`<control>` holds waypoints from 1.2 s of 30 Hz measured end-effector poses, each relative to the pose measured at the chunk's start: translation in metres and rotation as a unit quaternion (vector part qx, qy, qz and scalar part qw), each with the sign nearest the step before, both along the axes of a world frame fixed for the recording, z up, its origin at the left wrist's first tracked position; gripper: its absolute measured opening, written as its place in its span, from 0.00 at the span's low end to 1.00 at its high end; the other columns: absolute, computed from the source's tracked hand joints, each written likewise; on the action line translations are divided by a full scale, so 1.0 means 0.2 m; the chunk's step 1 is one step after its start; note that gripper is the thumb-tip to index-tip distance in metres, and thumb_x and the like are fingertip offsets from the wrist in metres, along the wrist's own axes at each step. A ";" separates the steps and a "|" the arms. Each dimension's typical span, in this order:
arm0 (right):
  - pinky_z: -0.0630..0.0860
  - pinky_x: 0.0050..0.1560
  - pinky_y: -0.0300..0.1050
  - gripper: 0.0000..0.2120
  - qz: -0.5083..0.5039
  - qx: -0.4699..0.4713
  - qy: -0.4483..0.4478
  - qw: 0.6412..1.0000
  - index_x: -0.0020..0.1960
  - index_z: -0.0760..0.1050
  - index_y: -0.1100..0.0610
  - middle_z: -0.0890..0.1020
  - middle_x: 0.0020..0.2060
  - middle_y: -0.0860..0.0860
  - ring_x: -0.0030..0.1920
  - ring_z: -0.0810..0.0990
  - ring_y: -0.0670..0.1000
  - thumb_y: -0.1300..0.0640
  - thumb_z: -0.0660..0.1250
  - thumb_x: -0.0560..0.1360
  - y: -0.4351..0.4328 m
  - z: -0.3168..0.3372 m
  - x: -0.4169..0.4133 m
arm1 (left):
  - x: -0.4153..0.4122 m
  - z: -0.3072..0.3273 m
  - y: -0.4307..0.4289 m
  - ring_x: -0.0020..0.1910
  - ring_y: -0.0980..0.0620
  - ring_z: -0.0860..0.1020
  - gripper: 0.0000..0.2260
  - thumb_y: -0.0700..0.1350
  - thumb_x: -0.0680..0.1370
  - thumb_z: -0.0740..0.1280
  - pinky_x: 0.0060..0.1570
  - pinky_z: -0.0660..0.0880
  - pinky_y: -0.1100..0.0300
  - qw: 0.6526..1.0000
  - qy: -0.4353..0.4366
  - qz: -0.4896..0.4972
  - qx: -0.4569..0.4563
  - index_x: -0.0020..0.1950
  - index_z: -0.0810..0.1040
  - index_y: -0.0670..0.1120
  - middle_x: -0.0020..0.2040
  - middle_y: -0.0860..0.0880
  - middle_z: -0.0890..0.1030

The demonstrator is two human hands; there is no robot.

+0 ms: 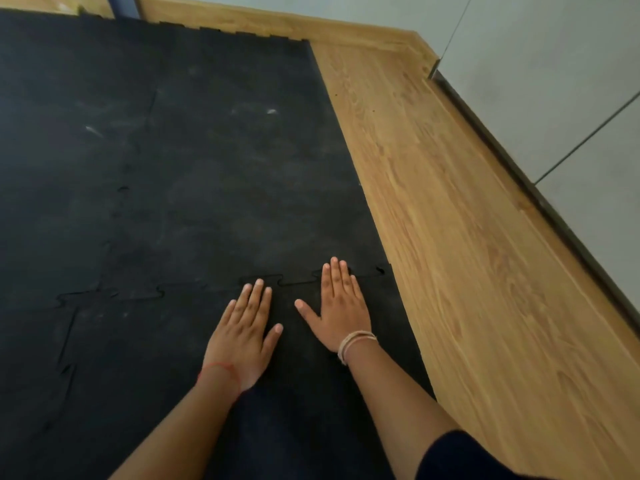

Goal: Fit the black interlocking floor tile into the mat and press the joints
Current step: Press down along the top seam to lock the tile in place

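Nearest the camera: two bare forearms reach forward, a dark sleeve [460,459] at the right elbow. A red thread band [219,368] circles the left wrist, pale string bracelets [353,342] the right.

Left hand [242,332] lies flat, palm down, fingers spread, on the black interlocking floor tile [304,393], holding nothing; its fingertips [258,284] touch the toothed joint [294,280]. Right hand [341,306], just beside it, also flat and spread, empty, fingers lying across the same joint.

The tile sits at the near right corner of the mat [207,168], its right edge along the wooden floor [450,237]. Joint line looks closed under the hands; a small gap shows near its right end [381,270].

Beyond: more joined black tiles with pale scuffs. A wooden skirting board [277,26] and grey wall panels [536,81] at the far side.
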State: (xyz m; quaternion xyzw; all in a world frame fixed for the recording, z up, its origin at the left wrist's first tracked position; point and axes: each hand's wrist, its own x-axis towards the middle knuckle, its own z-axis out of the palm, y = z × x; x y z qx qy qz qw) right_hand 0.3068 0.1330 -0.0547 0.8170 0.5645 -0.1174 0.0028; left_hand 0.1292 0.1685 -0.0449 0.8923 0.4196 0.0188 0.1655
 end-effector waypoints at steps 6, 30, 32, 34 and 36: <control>0.37 0.71 0.49 0.42 -0.174 0.042 -0.035 0.983 0.71 0.34 0.61 0.41 0.74 0.59 0.73 0.38 0.55 0.31 0.29 0.69 -0.19 -0.03 0.07 | 0.02 -0.08 0.06 0.70 0.55 0.31 0.30 0.62 0.71 0.32 0.70 0.35 0.58 1.000 0.005 -0.011 0.024 0.69 0.33 0.51 0.72 0.53 0.34; 0.41 0.73 0.50 0.38 -0.133 -0.011 -0.036 0.990 0.73 0.38 0.62 0.43 0.75 0.59 0.75 0.42 0.56 0.36 0.42 0.76 -0.24 -0.02 0.29 | 0.33 -0.10 0.08 0.73 0.54 0.38 0.28 0.59 0.77 0.42 0.71 0.38 0.57 0.994 0.043 -0.091 0.029 0.73 0.39 0.48 0.76 0.50 0.41; 0.41 0.73 0.51 0.38 -0.127 -0.022 -0.021 0.991 0.73 0.36 0.62 0.40 0.75 0.58 0.74 0.38 0.55 0.36 0.42 0.76 -0.28 0.00 0.26 | 0.31 -0.06 0.04 0.73 0.53 0.38 0.27 0.57 0.78 0.44 0.71 0.39 0.56 0.996 0.052 -0.076 0.008 0.73 0.40 0.47 0.76 0.48 0.41; 0.37 0.72 0.50 0.38 -0.099 -0.022 -0.016 0.995 0.73 0.34 0.60 0.39 0.75 0.58 0.73 0.35 0.54 0.35 0.39 0.75 -0.50 0.02 0.15 | 0.15 -0.03 -0.11 0.73 0.52 0.38 0.27 0.57 0.78 0.44 0.72 0.39 0.55 0.999 0.031 -0.023 -0.009 0.73 0.41 0.46 0.76 0.47 0.41; 0.37 0.72 0.49 0.38 -0.077 0.004 0.004 0.997 0.74 0.37 0.59 0.43 0.75 0.58 0.74 0.37 0.54 0.33 0.38 0.75 -0.82 0.01 -0.05 | -0.13 -0.03 -0.37 0.74 0.51 0.40 0.28 0.59 0.77 0.41 0.72 0.39 0.56 1.000 0.005 0.021 -0.017 0.73 0.43 0.45 0.76 0.47 0.45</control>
